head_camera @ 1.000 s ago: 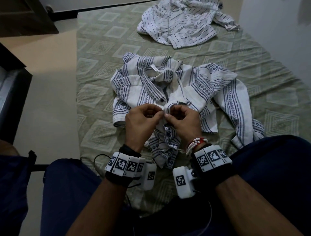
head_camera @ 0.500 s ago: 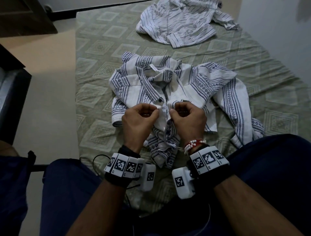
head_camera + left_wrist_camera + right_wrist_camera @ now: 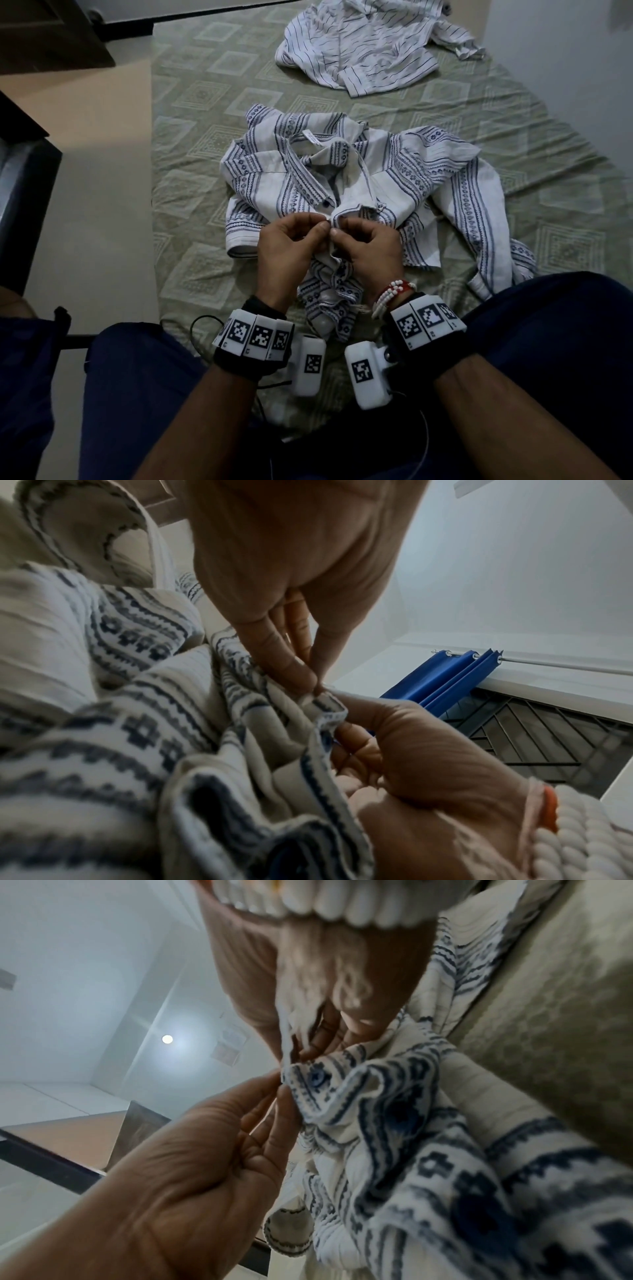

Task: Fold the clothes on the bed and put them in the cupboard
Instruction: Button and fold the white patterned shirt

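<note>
Two shirts [image 3: 394, 171] [image 3: 359, 44] on bed [image 3: 191, 144], both hands [image 3: 287, 246] [image 3: 370, 250] pinching one

Left hand [image 3: 286, 246] and right hand [image 3: 368, 248] side by side, fingertips pinched together on cloth; forearms angled inward

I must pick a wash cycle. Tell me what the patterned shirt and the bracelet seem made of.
Patterned shirt: soft matte woven cloth, likely cotton, judging by its ribbed weave and limp creases. Bracelet: white and red beads, smooth; material unclear.
</note>
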